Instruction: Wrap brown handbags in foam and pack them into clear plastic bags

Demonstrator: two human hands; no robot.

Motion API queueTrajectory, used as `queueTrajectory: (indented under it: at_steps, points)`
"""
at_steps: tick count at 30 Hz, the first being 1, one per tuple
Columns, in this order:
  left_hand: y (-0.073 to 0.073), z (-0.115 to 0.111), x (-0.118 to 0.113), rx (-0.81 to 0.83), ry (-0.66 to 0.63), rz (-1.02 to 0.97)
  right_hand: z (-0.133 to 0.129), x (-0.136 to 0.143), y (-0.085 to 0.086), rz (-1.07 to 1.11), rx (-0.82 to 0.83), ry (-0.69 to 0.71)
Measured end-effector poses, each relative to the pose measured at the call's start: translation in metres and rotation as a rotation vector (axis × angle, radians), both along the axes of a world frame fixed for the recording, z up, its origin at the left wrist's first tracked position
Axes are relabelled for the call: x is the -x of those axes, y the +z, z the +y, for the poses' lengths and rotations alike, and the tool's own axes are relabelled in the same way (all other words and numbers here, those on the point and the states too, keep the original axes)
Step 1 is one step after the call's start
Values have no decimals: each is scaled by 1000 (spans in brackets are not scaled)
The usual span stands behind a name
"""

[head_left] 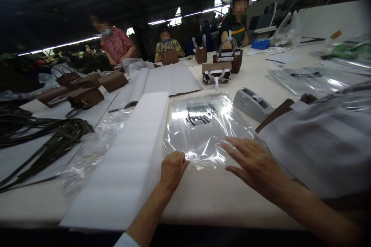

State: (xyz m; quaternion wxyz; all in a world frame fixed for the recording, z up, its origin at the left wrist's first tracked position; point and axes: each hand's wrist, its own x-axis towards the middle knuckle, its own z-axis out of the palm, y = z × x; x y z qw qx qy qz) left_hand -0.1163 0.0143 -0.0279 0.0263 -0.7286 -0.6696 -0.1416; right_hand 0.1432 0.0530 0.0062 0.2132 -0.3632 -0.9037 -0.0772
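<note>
A clear plastic bag [199,135] with dark printed lettering lies flat on the table before me. My left hand [174,168] is closed at the bag's near left corner, its fingers curled onto the plastic edge. Over the near right part of the bag, my right hand [246,158] has its fingers spread and holds nothing. Beside the bag on the left lies a long stack of white foam sheets [121,166]. A grey tape dispenser [251,102] stands just past the bag's far right corner.
Brown handbags [87,98] and dark straps [58,135] lie to the left. More handbags [217,71] stand at the back. A white-wrapped bag [319,142] takes up the right side. Several co-workers [120,44] are across the table [203,200].
</note>
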Motion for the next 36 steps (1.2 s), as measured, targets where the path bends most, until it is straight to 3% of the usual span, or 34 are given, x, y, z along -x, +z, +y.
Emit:
queueTrajectory:
  at_steps: [5, 9, 14, 18, 22, 29, 36]
  points:
    - [1, -4, 9, 74, -54, -19, 22, 22, -33, -227, 174, 24]
    - [0, -7, 6, 141, -125, -102, 40, 20, -25, -217, 178, 62]
    - [0, 0, -19, 161, -151, -229, 54, 26, -17, -245, 137, 186]
    - [-2, 12, -25, 161, -51, -386, 43, 28, -8, -152, 16, 206]
    - [-7, 23, -19, 190, 59, -589, 17, 42, -4, -48, -153, 358]
    - [-1, 29, -10, 360, 44, -913, 19, 54, -37, -38, -227, 262]
    - [6, 39, -19, 540, 5, -1005, 17, 38, -27, 66, -327, 354]
